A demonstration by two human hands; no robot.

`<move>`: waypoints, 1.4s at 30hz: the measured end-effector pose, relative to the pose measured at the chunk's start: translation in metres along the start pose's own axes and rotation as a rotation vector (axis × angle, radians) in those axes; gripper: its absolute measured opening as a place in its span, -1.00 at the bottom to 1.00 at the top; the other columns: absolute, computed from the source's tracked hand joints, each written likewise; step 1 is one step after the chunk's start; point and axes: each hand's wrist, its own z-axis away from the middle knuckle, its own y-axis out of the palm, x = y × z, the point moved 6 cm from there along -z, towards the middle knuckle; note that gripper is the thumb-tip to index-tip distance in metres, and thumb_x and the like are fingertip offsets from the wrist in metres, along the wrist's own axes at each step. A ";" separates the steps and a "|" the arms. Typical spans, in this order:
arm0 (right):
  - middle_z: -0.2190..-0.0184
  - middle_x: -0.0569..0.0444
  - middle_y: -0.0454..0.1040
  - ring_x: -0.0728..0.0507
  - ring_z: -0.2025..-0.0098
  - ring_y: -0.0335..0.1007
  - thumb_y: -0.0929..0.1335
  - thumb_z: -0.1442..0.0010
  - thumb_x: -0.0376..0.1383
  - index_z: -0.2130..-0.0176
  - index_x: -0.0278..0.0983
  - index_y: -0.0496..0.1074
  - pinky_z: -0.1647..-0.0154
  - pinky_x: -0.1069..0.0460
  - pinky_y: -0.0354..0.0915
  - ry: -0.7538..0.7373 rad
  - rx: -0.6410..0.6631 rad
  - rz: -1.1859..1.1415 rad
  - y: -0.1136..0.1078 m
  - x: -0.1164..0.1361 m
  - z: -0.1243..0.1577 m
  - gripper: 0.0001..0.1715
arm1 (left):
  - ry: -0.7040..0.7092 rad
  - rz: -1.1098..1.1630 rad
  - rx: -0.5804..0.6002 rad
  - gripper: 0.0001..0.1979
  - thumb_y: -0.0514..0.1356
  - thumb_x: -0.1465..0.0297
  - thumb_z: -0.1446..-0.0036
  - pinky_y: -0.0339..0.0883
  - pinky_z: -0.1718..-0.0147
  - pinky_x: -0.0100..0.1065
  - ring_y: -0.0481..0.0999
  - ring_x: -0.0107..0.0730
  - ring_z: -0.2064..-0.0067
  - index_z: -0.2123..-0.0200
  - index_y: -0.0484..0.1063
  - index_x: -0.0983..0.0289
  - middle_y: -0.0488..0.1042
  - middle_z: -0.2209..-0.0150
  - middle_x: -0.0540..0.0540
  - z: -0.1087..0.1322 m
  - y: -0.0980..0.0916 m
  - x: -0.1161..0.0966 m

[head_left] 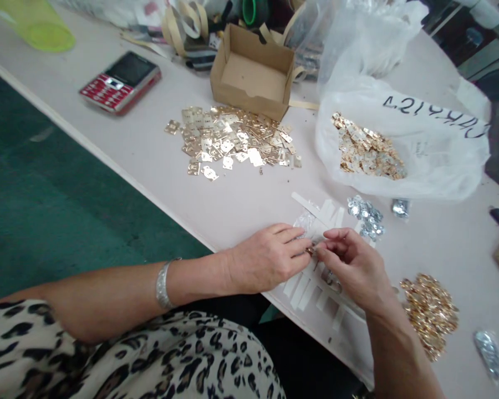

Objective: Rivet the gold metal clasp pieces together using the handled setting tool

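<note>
Small gold metal piece is pinched in the fingertips of the right hand, just beside the left hand, whose grip I cannot tell, above white paper strips on the worktop, and it is too small to tell where its long side points.

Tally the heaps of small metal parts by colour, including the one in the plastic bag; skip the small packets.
Gold: 3 (flat pieces on the table, flat pieces in the white plastic bag, rounder pieces at lower right)
Silver: 1 (silver heap)
Total: 4
</note>
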 end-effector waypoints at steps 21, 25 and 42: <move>0.48 0.15 0.54 -0.05 0.48 0.43 0.28 -0.06 -0.34 0.25 -0.20 0.47 0.43 0.05 0.27 -0.198 0.051 0.754 0.008 0.036 -0.010 -0.76 | 0.005 0.011 0.033 -0.80 0.06 0.44 -0.36 0.37 -0.07 -0.17 0.43 -0.19 -0.12 0.06 0.45 0.33 0.49 0.01 0.23 0.001 0.004 0.000; 0.45 0.14 0.56 -0.06 0.44 0.45 0.30 -0.10 -0.33 0.22 -0.20 0.48 0.38 0.03 0.30 -0.237 -0.009 0.737 0.008 0.034 -0.005 -0.78 | 0.011 -0.009 0.025 -0.79 0.07 0.43 -0.36 0.37 -0.09 -0.17 0.41 -0.17 -0.14 0.04 0.45 0.33 0.49 -0.01 0.21 0.001 0.005 0.000; 0.16 -0.06 0.53 -0.23 0.11 0.44 0.34 -0.26 -0.08 0.07 -0.18 0.46 0.03 -0.19 0.37 -0.312 -0.355 0.784 -0.041 -0.028 0.103 -0.68 | 0.003 0.001 0.024 -0.77 0.06 0.44 -0.36 0.37 -0.02 -0.19 0.41 -0.18 -0.11 0.02 0.46 0.32 0.53 0.00 0.14 -0.001 0.005 0.000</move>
